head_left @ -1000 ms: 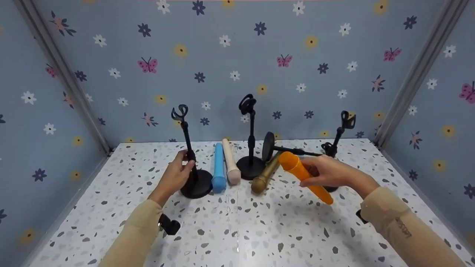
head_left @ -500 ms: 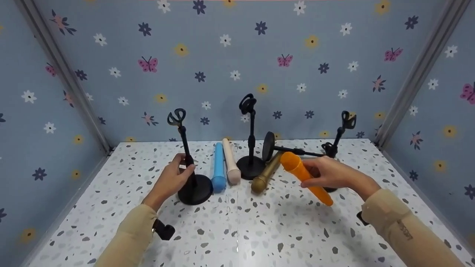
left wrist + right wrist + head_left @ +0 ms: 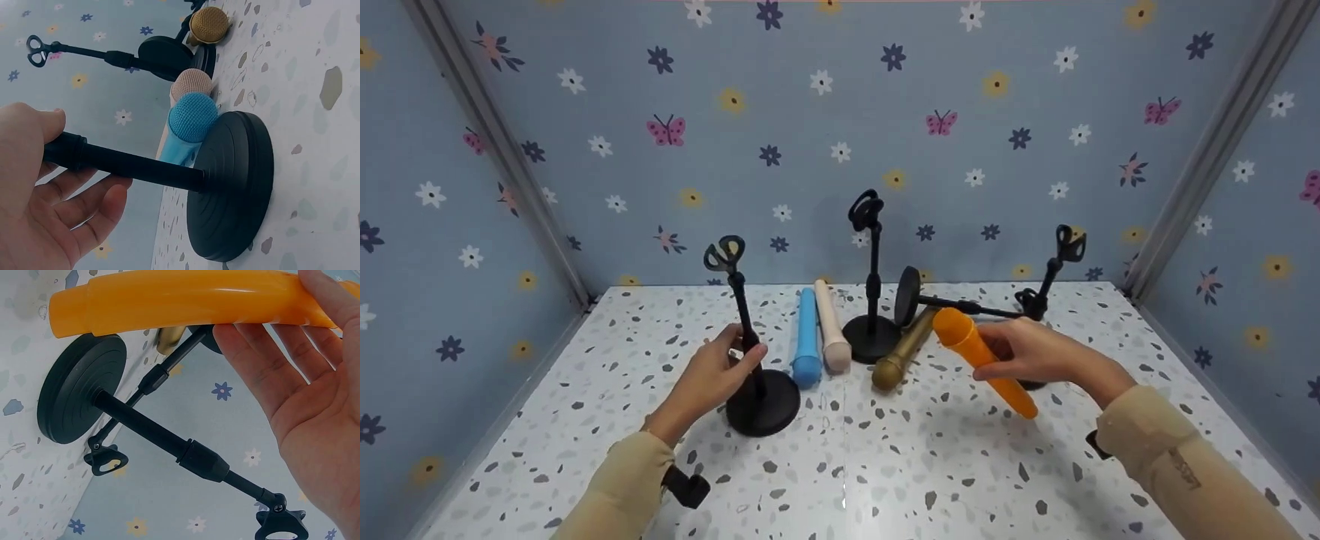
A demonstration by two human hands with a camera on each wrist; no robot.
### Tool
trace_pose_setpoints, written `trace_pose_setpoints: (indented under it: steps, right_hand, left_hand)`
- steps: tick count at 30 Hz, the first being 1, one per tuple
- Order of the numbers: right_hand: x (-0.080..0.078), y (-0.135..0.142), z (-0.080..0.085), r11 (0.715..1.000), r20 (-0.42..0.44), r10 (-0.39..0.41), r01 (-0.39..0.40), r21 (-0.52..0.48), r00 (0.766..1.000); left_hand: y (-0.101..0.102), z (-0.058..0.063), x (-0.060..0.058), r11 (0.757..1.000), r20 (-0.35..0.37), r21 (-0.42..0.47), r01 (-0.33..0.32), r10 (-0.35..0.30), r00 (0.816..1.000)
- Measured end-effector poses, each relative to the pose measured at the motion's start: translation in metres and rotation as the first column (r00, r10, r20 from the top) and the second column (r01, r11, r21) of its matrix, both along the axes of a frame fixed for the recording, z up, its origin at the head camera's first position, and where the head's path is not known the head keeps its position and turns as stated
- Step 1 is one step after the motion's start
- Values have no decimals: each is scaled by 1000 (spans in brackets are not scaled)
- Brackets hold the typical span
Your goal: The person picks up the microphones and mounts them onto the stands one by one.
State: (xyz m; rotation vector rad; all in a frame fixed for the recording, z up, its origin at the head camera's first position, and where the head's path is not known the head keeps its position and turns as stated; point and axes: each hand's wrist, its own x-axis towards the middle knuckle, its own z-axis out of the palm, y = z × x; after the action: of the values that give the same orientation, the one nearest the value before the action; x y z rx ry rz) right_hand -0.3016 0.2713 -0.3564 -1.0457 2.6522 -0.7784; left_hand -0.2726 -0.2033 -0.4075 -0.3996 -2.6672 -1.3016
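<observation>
With thumb and fingers round its pole, my left hand [image 3: 697,386] grips a black microphone stand [image 3: 763,409] on the left; the round base appears to rest on the tabletop. In the left wrist view, that pole [image 3: 146,168] runs from the hand to the base. My right hand [image 3: 1031,349] holds an orange microphone [image 3: 958,334] above the table, tilted, its head toward the upper left. A blue microphone [image 3: 806,341] and a pale pink one [image 3: 832,330] lie side by side right of the left stand. A gold microphone [image 3: 889,372] lies nearer the middle.
One black stand [image 3: 873,300] stands upright at the back middle. Another stand [image 3: 910,297] lies on its side behind the gold microphone. A further upright stand [image 3: 1048,277] is at the right, partly behind my right hand. Flower-patterned walls [image 3: 810,120] enclose the speckled table [image 3: 877,465].
My left hand has drawn the left stand nearer to me, away from the blue microphone. The right hand keeps the orange microphone in almost the same place. The head view has shifted slightly.
</observation>
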Motion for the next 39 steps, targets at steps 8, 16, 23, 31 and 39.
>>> trace_pose_setpoints:
  steps: [8,16,23,31,39]
  right_hand:
    - [1,0,5,999,-3,-32,32,30,999]
    - [0,-1,14,996,11,-54,53,73,998]
    - [2,-2,19,990,33,-60,55,129,998]
    - [2,0,24,977,21,-62,56,204,998]
    - [6,0,28,979,-34,-83,88,182,996]
  left_hand:
    - [18,6,17,989,-3,-89,122,-122,992]
    - [45,11,29,964,4,-141,226,-228,974]
    - [68,14,28,941,29,-145,307,-306,951]
    - [91,11,26,914,-10,-154,376,-382,924]
    - [104,12,20,873,-35,-224,433,-451,892]
